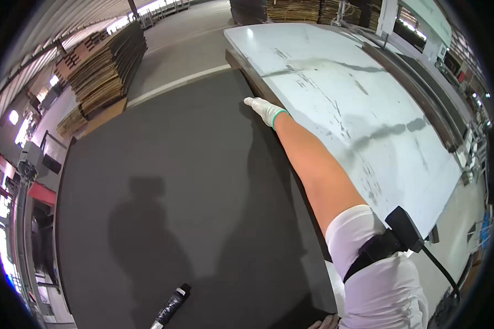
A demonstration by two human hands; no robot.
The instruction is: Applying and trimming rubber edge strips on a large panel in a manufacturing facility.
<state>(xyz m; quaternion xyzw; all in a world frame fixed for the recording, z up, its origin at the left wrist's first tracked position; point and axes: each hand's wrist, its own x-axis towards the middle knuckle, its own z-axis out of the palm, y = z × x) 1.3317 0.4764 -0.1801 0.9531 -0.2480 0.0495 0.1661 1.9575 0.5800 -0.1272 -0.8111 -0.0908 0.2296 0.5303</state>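
Note:
My right arm reaches forward from the lower right. Its hand (266, 112), in a white glove with a green cuff, lies over the far right edge of a large dark grey panel (203, 148), fingers stretched out and nothing seen in them. Just right of that hand, a white marble-patterned slab (335, 82) runs alongside the panel. Bare fingertips (325, 322) show at the lower edge, mostly cut off; whether they are my left hand's I cannot tell. A black-wrapped, rod-like thing with a black tip (173, 306) juts over the panel at the bottom.
Stacked brown cardboard sheets (101, 68) stand at the far left, and another stack (292, 10) at the back. A dark roller or beam (414, 93) lies along the slab's right side. Machine parts (30, 164) line the left. Shadows fall on the panel.

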